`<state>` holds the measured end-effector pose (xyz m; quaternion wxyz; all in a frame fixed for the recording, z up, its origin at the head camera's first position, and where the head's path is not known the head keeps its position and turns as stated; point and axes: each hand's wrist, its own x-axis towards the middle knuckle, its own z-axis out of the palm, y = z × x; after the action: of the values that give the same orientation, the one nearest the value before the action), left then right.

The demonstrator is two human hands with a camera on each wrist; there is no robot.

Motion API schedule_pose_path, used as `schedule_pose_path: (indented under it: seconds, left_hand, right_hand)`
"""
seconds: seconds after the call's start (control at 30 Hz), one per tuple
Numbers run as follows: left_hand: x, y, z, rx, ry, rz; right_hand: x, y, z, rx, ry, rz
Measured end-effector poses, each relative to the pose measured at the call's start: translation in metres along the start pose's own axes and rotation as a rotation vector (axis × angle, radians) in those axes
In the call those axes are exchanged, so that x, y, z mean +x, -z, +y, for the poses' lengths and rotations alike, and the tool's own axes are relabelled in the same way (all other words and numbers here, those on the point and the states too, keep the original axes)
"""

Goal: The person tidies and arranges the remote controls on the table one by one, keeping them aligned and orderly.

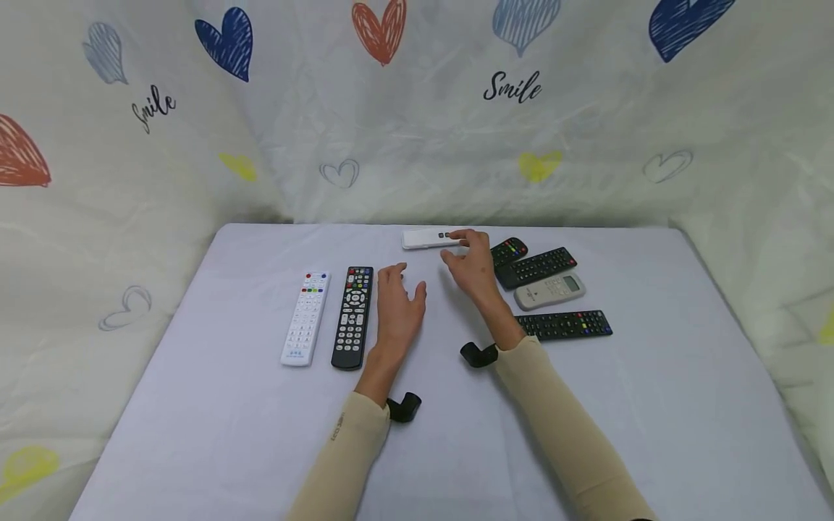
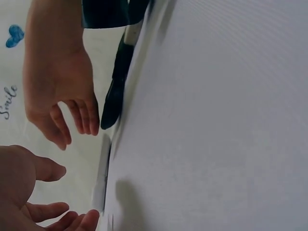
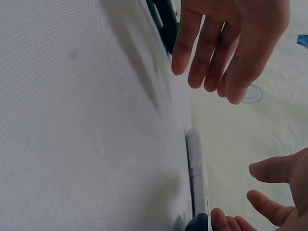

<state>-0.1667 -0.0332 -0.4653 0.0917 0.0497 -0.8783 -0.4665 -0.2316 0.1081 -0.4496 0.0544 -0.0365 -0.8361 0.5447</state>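
A slim white remote (image 1: 423, 239) lies crosswise near the table's far edge. My right hand (image 1: 459, 244) reaches over its right end with fingers spread and relaxed. In the right wrist view the fingers (image 3: 262, 202) hover just off the remote (image 3: 196, 168) and no grip shows. My left hand (image 1: 404, 281) floats open above the cloth, just right of a long black remote (image 1: 352, 317). A white remote (image 1: 305, 318) lies parallel on that one's left. In the left wrist view both open hands sit beside the slim white remote (image 2: 102, 178).
Several remotes cluster right of my right hand: a small black one (image 1: 509, 250), a longer black one (image 1: 536, 268), a light grey one with a display (image 1: 550, 291) and a black one (image 1: 565, 325). A heart-print cloth backdrop (image 1: 417, 108) surrounds the white table (image 1: 195, 405).
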Motion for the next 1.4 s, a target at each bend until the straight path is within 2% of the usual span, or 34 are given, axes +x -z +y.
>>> schedule_pose_path:
  seconds: [0.13, 0.7, 1.17, 1.4]
  left_hand:
    - [0.007, -0.005, 0.000, 0.002, 0.030, 0.006]
    - [0.028, -0.019, -0.009, 0.036, 0.042, 0.022]
    - [0.039, -0.027, -0.010, 0.072, 0.073, 0.029]
    - [0.044, -0.031, -0.007, 0.123, 0.089, 0.029]
  right_hand:
    - [-0.001, -0.001, 0.000, -0.006, -0.011, -0.007]
    - [-0.002, -0.003, 0.000, 0.006, -0.060, -0.019]
    - [0.004, 0.003, -0.004, -0.096, -0.090, -0.037]
    - [0.006, 0.005, -0.004, -0.101, -0.102, -0.068]
